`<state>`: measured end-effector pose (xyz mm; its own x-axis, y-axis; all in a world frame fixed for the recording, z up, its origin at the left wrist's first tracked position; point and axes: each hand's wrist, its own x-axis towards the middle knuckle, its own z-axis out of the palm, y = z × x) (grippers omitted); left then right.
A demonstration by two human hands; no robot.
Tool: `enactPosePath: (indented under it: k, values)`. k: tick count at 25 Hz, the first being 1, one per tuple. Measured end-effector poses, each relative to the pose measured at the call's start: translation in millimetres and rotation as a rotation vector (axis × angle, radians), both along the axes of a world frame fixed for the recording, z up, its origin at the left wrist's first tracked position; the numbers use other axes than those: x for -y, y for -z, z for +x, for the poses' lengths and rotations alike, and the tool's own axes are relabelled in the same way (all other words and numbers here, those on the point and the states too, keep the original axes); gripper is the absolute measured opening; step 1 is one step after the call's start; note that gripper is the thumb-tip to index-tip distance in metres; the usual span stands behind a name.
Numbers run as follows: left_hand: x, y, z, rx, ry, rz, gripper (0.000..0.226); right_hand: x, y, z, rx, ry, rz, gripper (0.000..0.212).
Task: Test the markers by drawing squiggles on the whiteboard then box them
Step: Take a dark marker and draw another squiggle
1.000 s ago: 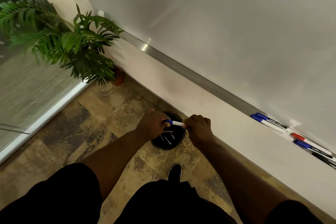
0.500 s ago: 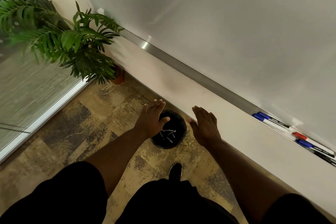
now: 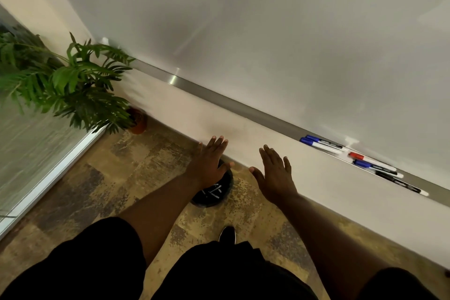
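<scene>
Currently flat-fingered and empty: left hand (image 3: 209,165), right hand (image 3: 275,178). Likely light, stiff, slick: 5 slim white plastic markers (image 3: 321,146); pinch mid-barrel.

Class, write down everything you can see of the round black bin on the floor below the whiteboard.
The black bin is small, round and open-topped, with dark, matte walls that look like plastic. It stands upright on the mottled brown floor, close to the foot of the pale wall. Several markers with light barrels lie crossed inside it. The open left hand is spread above it and hides its far rim; whether it touches the bin cannot be told.
</scene>
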<state>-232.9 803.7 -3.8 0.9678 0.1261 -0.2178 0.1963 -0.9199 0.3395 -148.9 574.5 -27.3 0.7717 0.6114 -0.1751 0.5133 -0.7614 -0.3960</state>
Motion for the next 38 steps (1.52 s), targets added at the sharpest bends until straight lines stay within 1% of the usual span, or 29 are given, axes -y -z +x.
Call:
enactPosePath:
  k: [4, 8, 14, 19, 25, 32, 34, 38]
  values:
    - [59.8, -11.6, 7.6, 0.004, 0.076, 0.040, 0.076, 56.3, -9.3, -6.0, 0.029, 0.045, -0.006, 0.075]
    - [147.8, -20.1, 15.9, 0.014, 0.128, 0.086, 0.076, 137.7, -21.1, -12.2, 0.098, 0.109, -0.019, 0.080]
    - [288.0, -26.4, 17.4, 0.038, 0.169, 0.111, 0.076, 271.5, -30.5, -22.3, 0.119, 0.148, -0.064, 0.082]
    - [369.0, -38.6, 24.0, 0.052, 0.188, 0.122, 0.077, 348.0, -34.5, -24.6, 0.126, 0.161, -0.085, 0.081]
    - [418.6, -49.0, 50.0, 0.030, 0.230, 0.112, 0.076, 396.0, -34.0, -14.8, 0.105, 0.211, -0.076, 0.079]
    - [432.8, -15.8, 128.4, -0.061, 0.306, 0.116, 0.075, 402.2, -9.2, 39.1, 0.055, 0.348, -0.024, 0.084]
    - [435.4, -2.6, 151.7, -0.080, 0.328, 0.111, 0.075, 404.1, -1.1, 58.2, 0.038, 0.374, -0.035, 0.079]
    - [435.8, 18.4, 186.5, -0.106, 0.421, 0.116, 0.073, 401.1, 8.1, 100.6, 0.030, 0.419, -0.037, 0.055]
